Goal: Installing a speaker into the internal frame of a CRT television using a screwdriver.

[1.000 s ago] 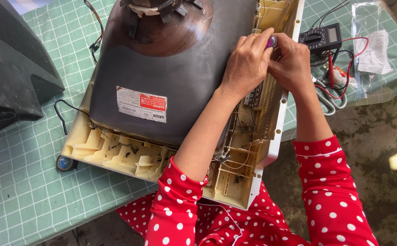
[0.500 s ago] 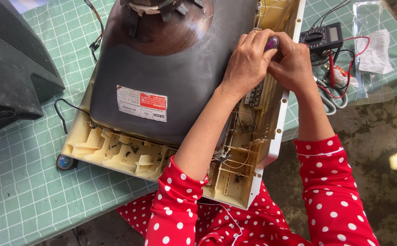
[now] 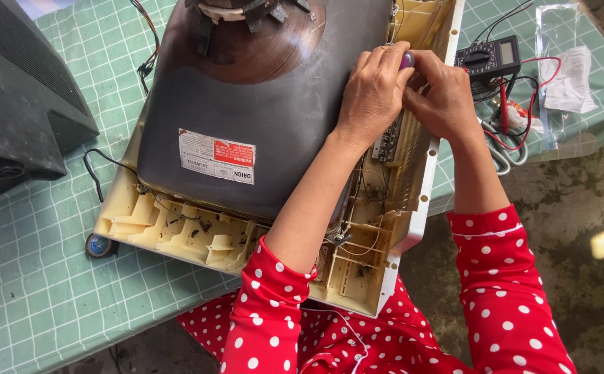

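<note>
Top-down view: an old TV set, back cover off, lies face-down on a desk (image 3: pixel 32 291) w/ a green grid mat. Its dark picture tube (image 3: pixel 260 125) sits in a cream plastic frame (image 3: pixel 177 235). Both hands meet at the frame's upper right edge — left hand (image 3: pixel 371 97) w/ fingers curled over a small purple tool handle (image 3: pixel 406 59), right hand (image 3: pixel 444 93) pressed beside it, fingers bent; can't tell what it grips. Red polka-dot sleeves. Black multimeter (image 3: pixel 489 59) w/ red leads just right of the hands; black TV shell (image 3: pixel 18 104) at far left.
</note>
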